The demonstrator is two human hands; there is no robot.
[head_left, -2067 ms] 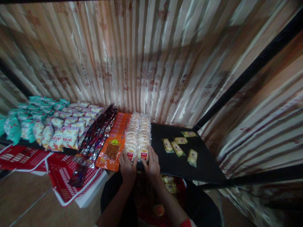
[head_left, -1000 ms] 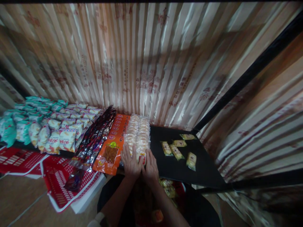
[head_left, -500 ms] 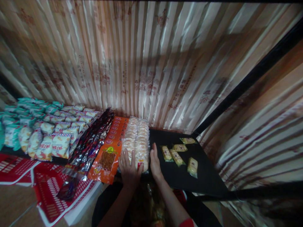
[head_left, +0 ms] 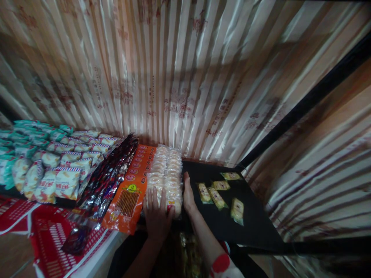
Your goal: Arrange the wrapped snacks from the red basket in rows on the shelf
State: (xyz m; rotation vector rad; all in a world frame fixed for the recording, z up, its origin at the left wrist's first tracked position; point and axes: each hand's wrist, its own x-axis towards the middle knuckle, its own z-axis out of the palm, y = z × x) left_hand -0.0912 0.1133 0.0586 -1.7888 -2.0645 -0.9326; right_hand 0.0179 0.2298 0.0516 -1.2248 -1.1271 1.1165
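Two rows of clear-wrapped pale round rice crackers (head_left: 167, 170) lie on a black shelf (head_left: 255, 227). My left hand (head_left: 156, 216) lies flat and open on the near end of the left row, fingers spread. My right hand (head_left: 188, 193) is stretched out straight, its edge pressed along the right side of the cracker rows. Neither hand grips anything.
Orange snack packs (head_left: 131, 189) lie left of the crackers, then dark foil packs (head_left: 110, 173), striped white bags (head_left: 63, 173) and teal bags (head_left: 17, 135). Several small yellow packets (head_left: 216, 197) lie on the shelf to the right. Red baskets (head_left: 55, 235) stand below left. Striped curtain behind.
My right hand has slid from the near end of the crackers up along their right side. The left hand stays flat on the near end. The view has shifted slightly.
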